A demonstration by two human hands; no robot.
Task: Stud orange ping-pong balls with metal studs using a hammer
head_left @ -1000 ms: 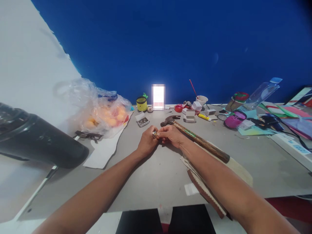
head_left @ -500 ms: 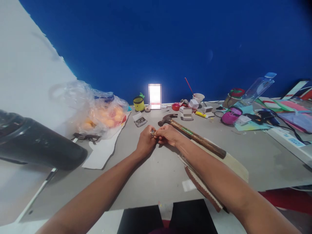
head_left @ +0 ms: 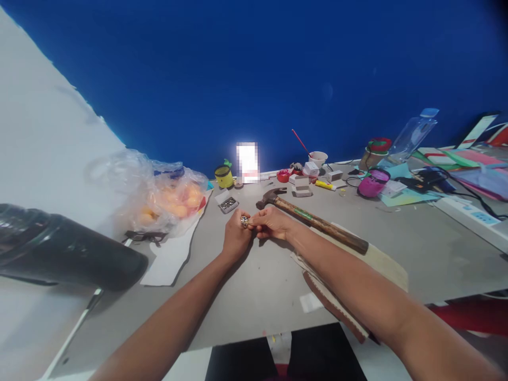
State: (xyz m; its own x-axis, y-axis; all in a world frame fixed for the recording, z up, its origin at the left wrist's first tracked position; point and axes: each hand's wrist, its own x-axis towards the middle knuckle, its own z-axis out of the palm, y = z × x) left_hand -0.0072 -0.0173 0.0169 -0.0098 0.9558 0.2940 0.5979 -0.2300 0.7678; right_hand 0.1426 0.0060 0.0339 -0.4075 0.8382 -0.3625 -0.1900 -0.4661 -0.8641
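Above the middle of the table, my left hand (head_left: 235, 235) and my right hand (head_left: 273, 222) meet at the fingertips. The left fingers are curled closed. A shiny silvery thing (head_left: 244, 221), like a chunky ring, shows at its knuckles; whether it is worn or held I cannot tell. Pinched together, my right fingertips press against the left ones, and whatever is between them is hidden. Just beyond the left hand sits a small open box (head_left: 229, 205) of little metal pieces. Close past the right hand lies a claw hammer (head_left: 317, 219) with a wooden handle.
Oranges in a clear plastic bag (head_left: 170, 198) and a large dark cylinder (head_left: 71, 248) stand at left. Small white boxes (head_left: 301, 188), a yellow tube (head_left: 325, 185) and a paper cup (head_left: 318, 159) line the back. A power strip (head_left: 472, 217) lies at right.
The view has tilted and shifted slightly. Both hands stay together in much the same pose, and more of the silvery thing shows at the left hand.
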